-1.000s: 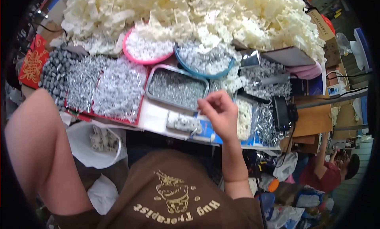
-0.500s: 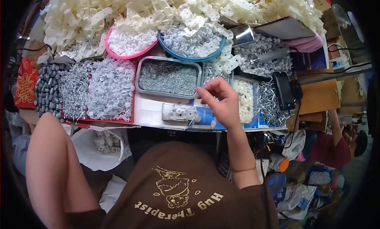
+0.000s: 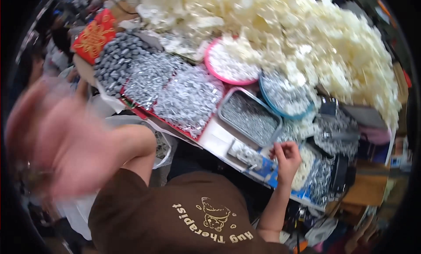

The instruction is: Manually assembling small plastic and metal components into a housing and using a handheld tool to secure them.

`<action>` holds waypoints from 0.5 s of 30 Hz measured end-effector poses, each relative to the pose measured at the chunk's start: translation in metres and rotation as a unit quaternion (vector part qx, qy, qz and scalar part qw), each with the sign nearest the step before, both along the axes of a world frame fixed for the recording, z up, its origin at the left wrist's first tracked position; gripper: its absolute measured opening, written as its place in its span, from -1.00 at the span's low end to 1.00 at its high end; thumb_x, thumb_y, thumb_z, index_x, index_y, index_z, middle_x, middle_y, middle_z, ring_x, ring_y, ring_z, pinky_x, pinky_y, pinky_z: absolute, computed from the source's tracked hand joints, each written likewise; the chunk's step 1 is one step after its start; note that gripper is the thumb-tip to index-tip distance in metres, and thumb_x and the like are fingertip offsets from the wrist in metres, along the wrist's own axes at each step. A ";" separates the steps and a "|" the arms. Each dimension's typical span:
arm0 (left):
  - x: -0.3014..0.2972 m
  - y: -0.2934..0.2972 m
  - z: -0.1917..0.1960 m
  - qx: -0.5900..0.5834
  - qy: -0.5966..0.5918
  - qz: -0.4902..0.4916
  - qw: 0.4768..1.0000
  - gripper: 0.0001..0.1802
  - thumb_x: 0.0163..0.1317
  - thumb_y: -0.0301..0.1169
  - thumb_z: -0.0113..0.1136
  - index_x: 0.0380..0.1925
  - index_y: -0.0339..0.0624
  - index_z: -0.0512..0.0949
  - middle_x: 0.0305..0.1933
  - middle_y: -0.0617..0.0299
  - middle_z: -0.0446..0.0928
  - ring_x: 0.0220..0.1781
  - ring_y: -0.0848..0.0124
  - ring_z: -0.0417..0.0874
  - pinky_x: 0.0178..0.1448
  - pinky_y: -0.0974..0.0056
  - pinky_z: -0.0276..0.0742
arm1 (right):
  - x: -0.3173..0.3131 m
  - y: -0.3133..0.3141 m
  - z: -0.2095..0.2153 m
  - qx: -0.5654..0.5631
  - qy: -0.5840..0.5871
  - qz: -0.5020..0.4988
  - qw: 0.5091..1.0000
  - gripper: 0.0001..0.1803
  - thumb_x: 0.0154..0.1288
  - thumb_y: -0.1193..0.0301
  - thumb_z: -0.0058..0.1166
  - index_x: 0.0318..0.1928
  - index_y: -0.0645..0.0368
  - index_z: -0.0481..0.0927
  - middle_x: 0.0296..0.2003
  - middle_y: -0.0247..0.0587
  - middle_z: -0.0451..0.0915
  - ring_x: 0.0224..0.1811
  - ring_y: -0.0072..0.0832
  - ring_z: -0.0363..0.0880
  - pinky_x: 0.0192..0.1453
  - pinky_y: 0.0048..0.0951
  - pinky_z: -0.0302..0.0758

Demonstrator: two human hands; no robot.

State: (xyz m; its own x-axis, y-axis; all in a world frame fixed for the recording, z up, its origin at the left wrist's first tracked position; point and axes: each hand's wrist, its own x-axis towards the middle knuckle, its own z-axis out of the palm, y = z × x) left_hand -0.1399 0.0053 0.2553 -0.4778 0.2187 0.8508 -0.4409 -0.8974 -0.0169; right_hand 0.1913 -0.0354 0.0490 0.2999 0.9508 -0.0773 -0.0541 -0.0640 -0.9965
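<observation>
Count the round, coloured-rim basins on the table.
2. The pink basin sits at the near edge of the cream plastic heap; the blue basin is to its right and slightly nearer the person. More could be hidden under the heap.

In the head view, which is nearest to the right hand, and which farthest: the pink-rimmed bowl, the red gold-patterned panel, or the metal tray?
From the right hand:
1. Metal tray, just up and left of it.
2. Pink-rimmed bowl, farther up and left, beyond the tray.
3. Red gold-patterned panel, at the table's far left end.
</observation>
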 end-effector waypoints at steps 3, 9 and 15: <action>0.001 0.116 -0.069 -0.341 0.340 0.324 0.814 -0.82 0.25 -0.48 0.24 -0.16 -0.27 0.66 -0.15 0.25 0.66 -0.02 0.41 0.62 0.15 0.26 0.44 | 0.007 -0.007 -0.011 -0.025 -0.036 -0.038 0.998 -0.88 0.34 0.57 0.24 -0.22 0.28 0.53 -0.45 -0.27 0.63 -0.47 -0.57 0.61 -0.38 -0.54 0.54; -0.041 0.291 -0.221 -0.406 0.541 0.566 0.472 -0.87 0.05 -0.17 0.40 -0.42 0.13 0.78 -0.17 0.16 0.65 0.07 0.16 0.57 0.15 0.00 0.27 | 0.010 -0.001 -0.018 -0.019 -0.032 -0.027 0.999 -0.88 0.32 0.55 0.28 -0.25 0.23 0.56 -0.46 -0.33 0.63 -0.47 -0.64 0.58 -0.35 -0.62 0.52; -0.054 0.329 -0.242 -0.358 0.640 0.585 0.346 -0.83 0.12 -0.38 0.24 -0.35 0.11 0.78 -0.10 0.13 0.58 0.12 0.15 0.52 0.20 -0.03 0.19 | 0.003 0.000 -0.023 -0.033 -0.043 -0.026 0.998 -0.88 0.31 0.55 0.29 -0.25 0.23 0.57 -0.42 -0.34 0.63 -0.41 -0.65 0.62 -0.33 -0.60 0.60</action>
State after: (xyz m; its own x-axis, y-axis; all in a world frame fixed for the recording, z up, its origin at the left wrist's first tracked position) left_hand -0.1943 0.3346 0.0135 0.0728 0.8860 0.4580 0.9966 -0.0465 -0.0684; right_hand 0.1941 -0.0357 0.0255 0.3563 0.9279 -0.1102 0.0271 -0.1281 -0.9914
